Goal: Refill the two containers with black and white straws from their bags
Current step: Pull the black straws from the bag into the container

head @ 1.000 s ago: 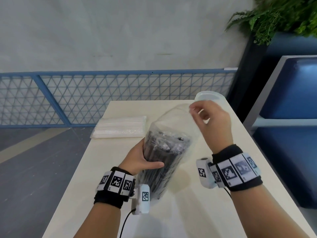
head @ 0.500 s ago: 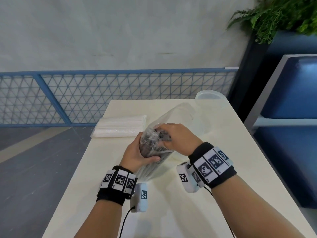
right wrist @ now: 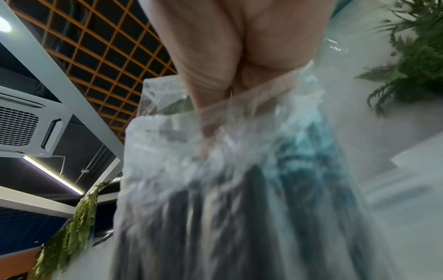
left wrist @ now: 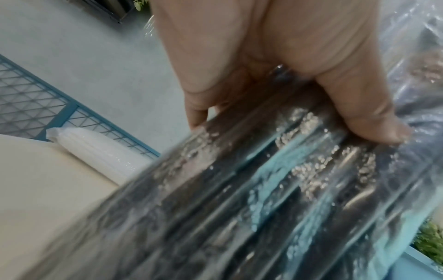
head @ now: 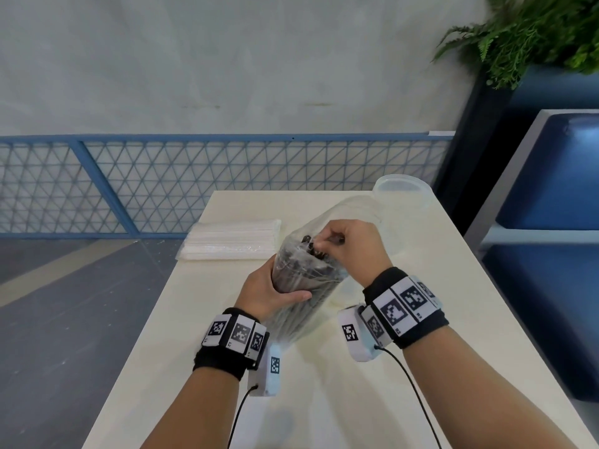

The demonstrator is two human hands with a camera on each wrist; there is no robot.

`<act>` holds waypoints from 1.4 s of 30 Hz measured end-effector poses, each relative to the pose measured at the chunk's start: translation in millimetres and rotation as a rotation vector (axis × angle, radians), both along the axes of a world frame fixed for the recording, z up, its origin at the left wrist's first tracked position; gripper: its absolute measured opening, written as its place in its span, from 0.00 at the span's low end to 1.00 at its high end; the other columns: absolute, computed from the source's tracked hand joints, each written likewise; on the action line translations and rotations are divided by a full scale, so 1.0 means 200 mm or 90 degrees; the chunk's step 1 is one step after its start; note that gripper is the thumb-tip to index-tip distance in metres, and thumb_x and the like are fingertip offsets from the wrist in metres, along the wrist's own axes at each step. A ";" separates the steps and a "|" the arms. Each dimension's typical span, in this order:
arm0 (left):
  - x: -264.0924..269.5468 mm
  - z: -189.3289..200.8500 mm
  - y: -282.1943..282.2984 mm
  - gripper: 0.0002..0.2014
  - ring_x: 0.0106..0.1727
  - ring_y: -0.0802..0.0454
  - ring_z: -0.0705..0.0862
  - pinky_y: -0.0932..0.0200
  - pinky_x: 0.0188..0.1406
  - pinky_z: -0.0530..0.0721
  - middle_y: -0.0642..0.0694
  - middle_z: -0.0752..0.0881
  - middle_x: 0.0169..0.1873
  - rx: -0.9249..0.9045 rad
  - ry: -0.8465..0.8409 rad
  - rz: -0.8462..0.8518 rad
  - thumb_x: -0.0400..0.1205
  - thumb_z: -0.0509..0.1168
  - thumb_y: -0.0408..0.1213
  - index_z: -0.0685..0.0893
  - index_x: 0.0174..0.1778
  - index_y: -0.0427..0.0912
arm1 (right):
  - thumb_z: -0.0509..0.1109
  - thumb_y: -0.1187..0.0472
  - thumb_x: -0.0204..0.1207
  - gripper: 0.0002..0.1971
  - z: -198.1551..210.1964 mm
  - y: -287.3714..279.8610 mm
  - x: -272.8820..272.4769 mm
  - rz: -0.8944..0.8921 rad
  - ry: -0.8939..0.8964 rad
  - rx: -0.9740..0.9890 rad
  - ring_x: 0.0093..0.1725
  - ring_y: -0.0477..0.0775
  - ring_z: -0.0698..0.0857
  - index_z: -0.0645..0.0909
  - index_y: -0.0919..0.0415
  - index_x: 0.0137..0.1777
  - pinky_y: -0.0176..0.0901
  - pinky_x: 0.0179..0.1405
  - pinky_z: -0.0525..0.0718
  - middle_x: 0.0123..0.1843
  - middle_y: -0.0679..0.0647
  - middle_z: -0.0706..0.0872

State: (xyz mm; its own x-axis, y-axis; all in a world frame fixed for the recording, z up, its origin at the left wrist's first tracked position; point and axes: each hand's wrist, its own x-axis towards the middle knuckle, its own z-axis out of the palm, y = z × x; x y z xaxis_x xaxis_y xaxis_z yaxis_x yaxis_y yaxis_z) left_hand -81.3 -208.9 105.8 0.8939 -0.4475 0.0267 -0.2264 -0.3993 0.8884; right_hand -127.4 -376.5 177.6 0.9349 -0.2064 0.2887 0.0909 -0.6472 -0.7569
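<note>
A clear bag of black straws (head: 301, 286) stands tilted on the table, its mouth facing away from me. My left hand (head: 272, 288) grips the bag round its middle, thumb across the front; the left wrist view shows the left hand (left wrist: 275, 75) pressed on the bag of black straws (left wrist: 287, 189). My right hand (head: 343, 246) reaches into the bag's mouth, fingers curled on the straw tops. In the right wrist view, the right hand (right wrist: 239, 56) disappears behind the plastic of the bag (right wrist: 239, 199). A bag of white straws (head: 230, 241) lies flat at the table's left edge. One clear container (head: 402, 192) stands at the far right corner.
The cream table (head: 324, 400) has bare surface in front of my wrists. A blue mesh fence (head: 194, 176) runs behind it. A blue bench (head: 551, 254) stands to the right, with a plant (head: 534, 30) above it.
My right hand has dropped from the raised top edge of the bag into its mouth, onto the straw tops. The bag has tilted forward and sunk lower. My left hand keeps its grip.
</note>
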 end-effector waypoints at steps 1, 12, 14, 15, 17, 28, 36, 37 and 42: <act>0.01 0.00 0.00 0.29 0.50 0.60 0.83 0.64 0.53 0.79 0.62 0.84 0.45 0.002 0.006 0.002 0.60 0.82 0.42 0.77 0.54 0.56 | 0.77 0.67 0.67 0.01 0.03 -0.01 0.00 -0.008 -0.017 0.003 0.30 0.35 0.80 0.88 0.63 0.37 0.18 0.37 0.75 0.33 0.49 0.86; 0.04 -0.06 0.04 0.27 0.48 0.59 0.83 0.67 0.49 0.79 0.60 0.84 0.43 -0.040 0.017 0.085 0.62 0.81 0.37 0.78 0.54 0.49 | 0.75 0.60 0.70 0.17 0.07 0.00 -0.05 -0.145 -0.257 0.116 0.54 0.44 0.77 0.75 0.51 0.56 0.27 0.51 0.80 0.58 0.51 0.71; 0.05 -0.07 0.04 0.30 0.50 0.62 0.84 0.62 0.54 0.81 0.59 0.85 0.46 -0.077 0.023 0.099 0.62 0.82 0.36 0.78 0.58 0.48 | 0.76 0.59 0.69 0.22 -0.04 0.07 -0.07 -0.158 -0.212 0.183 0.57 0.46 0.78 0.71 0.54 0.60 0.37 0.56 0.83 0.61 0.53 0.72; 0.05 -0.07 0.04 0.31 0.51 0.65 0.84 0.63 0.55 0.82 0.60 0.85 0.47 -0.090 0.025 0.092 0.61 0.82 0.36 0.78 0.60 0.49 | 0.76 0.58 0.69 0.24 -0.08 0.10 -0.07 -0.145 -0.159 0.205 0.58 0.47 0.79 0.71 0.56 0.62 0.42 0.59 0.83 0.62 0.54 0.75; 0.04 -0.07 0.03 0.33 0.51 0.70 0.83 0.71 0.53 0.81 0.62 0.85 0.50 -0.101 0.022 0.065 0.62 0.81 0.34 0.76 0.61 0.51 | 0.76 0.55 0.69 0.29 -0.11 0.12 -0.05 -0.116 -0.073 0.203 0.62 0.48 0.80 0.70 0.60 0.68 0.45 0.64 0.80 0.65 0.54 0.79; 0.00 0.04 -0.08 0.37 0.50 0.71 0.84 0.75 0.49 0.81 0.63 0.86 0.48 -0.105 -0.016 -0.033 0.58 0.83 0.38 0.72 0.58 0.64 | 0.80 0.64 0.62 0.10 -0.07 0.10 0.13 -0.215 -0.040 0.456 0.40 0.55 0.86 0.81 0.56 0.37 0.50 0.47 0.87 0.36 0.52 0.86; 0.03 0.05 -0.09 0.26 0.43 0.75 0.84 0.81 0.41 0.78 0.62 0.87 0.43 -0.067 -0.016 -0.006 0.61 0.82 0.43 0.80 0.53 0.54 | 0.77 0.69 0.66 0.09 0.03 -0.01 0.14 -0.195 -0.192 0.602 0.34 0.45 0.84 0.81 0.61 0.43 0.38 0.35 0.83 0.36 0.52 0.84; 0.03 0.04 -0.09 0.27 0.44 0.74 0.84 0.81 0.41 0.78 0.61 0.88 0.43 -0.069 -0.017 -0.002 0.61 0.82 0.43 0.80 0.54 0.53 | 0.78 0.67 0.66 0.11 0.02 -0.01 0.14 -0.187 -0.196 0.607 0.38 0.48 0.85 0.81 0.63 0.46 0.40 0.39 0.84 0.39 0.53 0.85; 0.02 0.03 -0.09 0.31 0.48 0.67 0.86 0.75 0.47 0.81 0.57 0.88 0.48 -0.075 -0.029 0.006 0.60 0.82 0.44 0.80 0.59 0.51 | 0.80 0.64 0.62 0.16 -0.08 0.05 0.10 -0.188 -0.079 0.452 0.42 0.52 0.86 0.81 0.65 0.48 0.50 0.48 0.87 0.39 0.53 0.87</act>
State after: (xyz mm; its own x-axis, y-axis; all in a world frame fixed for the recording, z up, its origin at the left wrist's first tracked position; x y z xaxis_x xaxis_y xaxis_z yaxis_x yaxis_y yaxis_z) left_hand -76.7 -226.2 112.3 0.8944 -0.4309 0.1201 -0.2652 -0.2944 0.9182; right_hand -108.3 -367.1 161.4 0.7813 -0.6170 0.0935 0.1016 -0.0221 -0.9946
